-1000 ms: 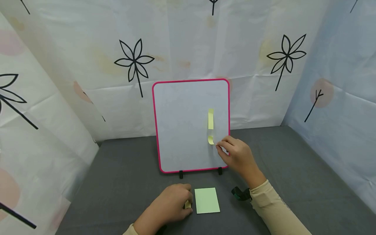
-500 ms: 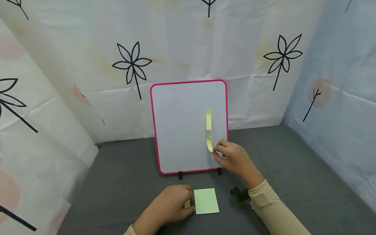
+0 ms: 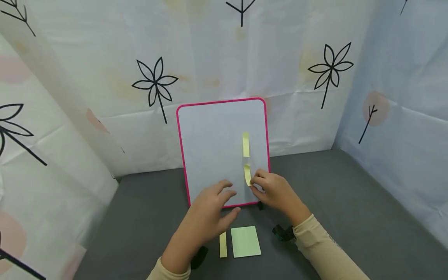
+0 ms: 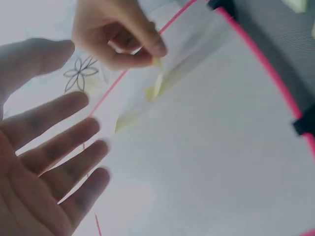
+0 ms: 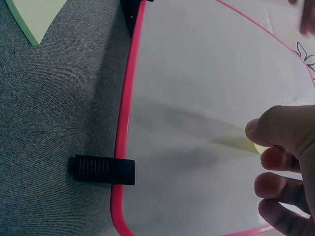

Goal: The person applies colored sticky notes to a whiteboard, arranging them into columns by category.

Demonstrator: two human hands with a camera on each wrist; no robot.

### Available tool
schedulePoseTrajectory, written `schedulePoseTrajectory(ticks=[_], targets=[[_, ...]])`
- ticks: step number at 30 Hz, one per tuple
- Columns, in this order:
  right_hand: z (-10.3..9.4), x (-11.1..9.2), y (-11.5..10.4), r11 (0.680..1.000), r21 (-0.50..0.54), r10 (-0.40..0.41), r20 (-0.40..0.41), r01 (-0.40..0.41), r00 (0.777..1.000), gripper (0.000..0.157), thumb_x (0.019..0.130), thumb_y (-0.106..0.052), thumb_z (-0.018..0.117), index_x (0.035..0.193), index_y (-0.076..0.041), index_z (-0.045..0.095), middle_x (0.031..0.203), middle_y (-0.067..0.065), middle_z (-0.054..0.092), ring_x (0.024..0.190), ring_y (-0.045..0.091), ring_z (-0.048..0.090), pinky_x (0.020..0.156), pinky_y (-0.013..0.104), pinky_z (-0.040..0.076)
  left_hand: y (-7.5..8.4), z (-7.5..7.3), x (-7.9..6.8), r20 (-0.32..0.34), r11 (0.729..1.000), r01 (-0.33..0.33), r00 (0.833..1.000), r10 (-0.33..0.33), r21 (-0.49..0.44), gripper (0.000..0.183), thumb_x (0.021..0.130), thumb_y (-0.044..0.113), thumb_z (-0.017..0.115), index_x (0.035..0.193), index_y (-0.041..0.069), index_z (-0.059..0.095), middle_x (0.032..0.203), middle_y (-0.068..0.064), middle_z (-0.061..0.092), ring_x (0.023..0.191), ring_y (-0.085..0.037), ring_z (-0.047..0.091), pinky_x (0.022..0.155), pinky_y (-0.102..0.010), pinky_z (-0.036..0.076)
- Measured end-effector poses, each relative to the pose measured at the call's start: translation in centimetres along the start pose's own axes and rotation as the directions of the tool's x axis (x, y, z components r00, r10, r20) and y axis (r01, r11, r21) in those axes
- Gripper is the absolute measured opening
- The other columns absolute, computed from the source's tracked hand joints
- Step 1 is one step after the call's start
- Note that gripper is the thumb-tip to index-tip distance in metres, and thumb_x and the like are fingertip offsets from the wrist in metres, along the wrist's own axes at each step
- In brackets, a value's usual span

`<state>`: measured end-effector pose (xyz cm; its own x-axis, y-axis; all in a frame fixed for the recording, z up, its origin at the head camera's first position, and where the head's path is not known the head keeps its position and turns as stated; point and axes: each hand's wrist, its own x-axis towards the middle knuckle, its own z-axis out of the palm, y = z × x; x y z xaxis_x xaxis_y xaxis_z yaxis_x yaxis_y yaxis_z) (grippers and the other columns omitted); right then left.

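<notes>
A whiteboard with a pink rim stands upright, leaning slightly back. Two narrow yellow sticky-note strips are on its right part, one above the other. My right hand pinches the bottom end of the lower strip between thumb and forefinger; that strip curls away from the board in the left wrist view. The upper strip hangs straight. My left hand is raised in front of the board's lower edge, fingers spread and holding nothing. Below it on the table lies a narrow yellow sticky-note pad, its top end hidden by the hand.
A square light-green sticky-note pad lies right of the yellow pad on the dark grey table. Black feet hold the board's bottom edge. Behind stands a white cloth backdrop printed with flowers, with side panels left and right.
My left hand has let go of the narrow yellow pad and risen toward the board. My right hand has moved slightly down and left, straightening the lower strip. The head view has tilted slightly.
</notes>
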<state>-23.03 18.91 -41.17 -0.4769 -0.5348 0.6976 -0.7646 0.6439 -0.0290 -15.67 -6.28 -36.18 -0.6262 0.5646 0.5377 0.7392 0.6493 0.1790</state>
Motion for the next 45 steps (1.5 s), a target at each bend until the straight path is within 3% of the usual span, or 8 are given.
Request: schedulePoseTrajectory(ticks=[6, 12, 15, 18, 22, 26, 37, 45], targets=[[0.2, -0.5, 0.1, 1.0, -0.012, 0.016, -0.002, -0.016, 1.0, 0.021, 0.078, -0.001, 0.09, 0.087, -0.01, 0.074, 0.084, 0.001, 0.064, 0.062, 0.007, 0.054, 0.057, 0.021, 0.049, -1.1, 1.9, 3.7, -0.05, 0.998, 0.043, 0.998, -0.045, -0.05, 0.041, 0.09, 0.019, 0.082, 0.128, 0.007, 0.074, 0.156, -0.014, 0.056, 0.145, -0.035, 0.056, 0.106, -0.052, 0.056], [0.4, -0.6, -0.1, 0.999, -0.038, 0.021, -0.004, -0.021, 1.0, 0.02, 0.077, -0.001, 0.09, 0.086, -0.011, 0.075, 0.084, 0.0, 0.064, 0.062, 0.007, 0.055, 0.058, 0.02, 0.05, -2.4, 4.2, 5.3, -0.062, 0.987, 0.123, 0.99, -0.13, -0.108, 0.049, 0.088, 0.011, 0.082, 0.135, 0.006, 0.071, 0.166, -0.019, 0.044, 0.158, -0.042, 0.036, 0.116, -0.062, 0.045], [0.3, -0.5, 0.1, 0.999, -0.051, 0.006, 0.005, -0.006, 1.0, 0.02, 0.077, -0.002, 0.091, 0.087, -0.011, 0.076, 0.084, 0.0, 0.066, 0.062, 0.006, 0.056, 0.059, 0.019, 0.05, -2.8, 4.8, 5.4, -0.063, 0.982, 0.17, 0.982, -0.176, -0.085, 0.056, 0.088, 0.012, 0.081, 0.142, 0.009, 0.068, 0.17, -0.02, 0.036, 0.161, -0.044, 0.026, 0.12, -0.064, 0.039], [0.5, -0.1, -0.2, 0.999, -0.051, -0.004, 0.025, 0.005, 1.0, 0.019, 0.078, -0.004, 0.091, 0.087, -0.011, 0.076, 0.085, 0.0, 0.066, 0.063, 0.007, 0.057, 0.059, 0.02, 0.051, -3.3, 5.1, 4.7, -0.051, 0.976, 0.208, 0.976, -0.212, -0.066, 0.065, 0.088, 0.011, 0.08, 0.15, 0.013, 0.062, 0.174, -0.019, 0.028, 0.163, -0.045, 0.019, 0.124, -0.065, 0.033], [0.3, 0.2, -0.2, 0.999, -0.053, 0.014, 0.022, -0.013, 1.0, 0.02, 0.078, -0.002, 0.091, 0.088, -0.01, 0.076, 0.085, -0.001, 0.066, 0.063, 0.008, 0.057, 0.058, 0.023, 0.051, -3.6, 5.4, 4.5, -0.03, 0.981, 0.186, 0.982, -0.188, -0.059, 0.071, 0.088, 0.012, 0.079, 0.155, 0.016, 0.056, 0.176, -0.019, 0.024, 0.164, -0.044, 0.016, 0.125, -0.064, 0.031], [0.1, 0.2, 0.0, 0.999, -0.042, 0.022, 0.019, -0.021, 1.0, 0.02, 0.077, -0.001, 0.09, 0.089, -0.01, 0.077, 0.085, -0.001, 0.065, 0.062, 0.008, 0.056, 0.057, 0.024, 0.05, -3.7, 6.1, 4.8, 0.033, 0.982, 0.187, 0.982, -0.185, -0.037, 0.075, 0.089, 0.015, 0.08, 0.158, 0.019, 0.052, 0.178, -0.018, 0.016, 0.165, -0.043, 0.009, 0.125, -0.066, 0.03], [0.5, 0.3, -0.3, 0.999, -0.024, 0.022, 0.012, -0.022, 1.0, 0.016, 0.08, -0.002, 0.089, 0.089, -0.01, 0.078, 0.084, -0.001, 0.064, 0.062, 0.007, 0.055, 0.057, 0.024, 0.049, -3.0, 6.6, 4.2, 0.222, 0.955, 0.282, 0.929, -0.296, 0.094, 0.099, 0.086, 0.035, 0.086, 0.169, 0.026, 0.031, 0.18, -0.015, -0.006, 0.166, -0.045, -0.004, 0.129, -0.066, 0.019], [0.3, 0.3, -0.4, 0.999, -0.033, 0.037, 0.039, -0.036, 0.999, 0.015, 0.081, -0.002, 0.088, 0.091, -0.009, 0.079, 0.085, 0.0, 0.065, 0.064, 0.008, 0.056, 0.058, 0.025, 0.051, -2.6, 6.8, 4.2, 0.252, 0.944, 0.292, 0.912, -0.323, 0.151, 0.113, 0.085, 0.041, 0.086, 0.172, 0.027, 0.015, 0.179, -0.013, -0.013, 0.166, -0.043, -0.009, 0.132, -0.063, 0.013]])
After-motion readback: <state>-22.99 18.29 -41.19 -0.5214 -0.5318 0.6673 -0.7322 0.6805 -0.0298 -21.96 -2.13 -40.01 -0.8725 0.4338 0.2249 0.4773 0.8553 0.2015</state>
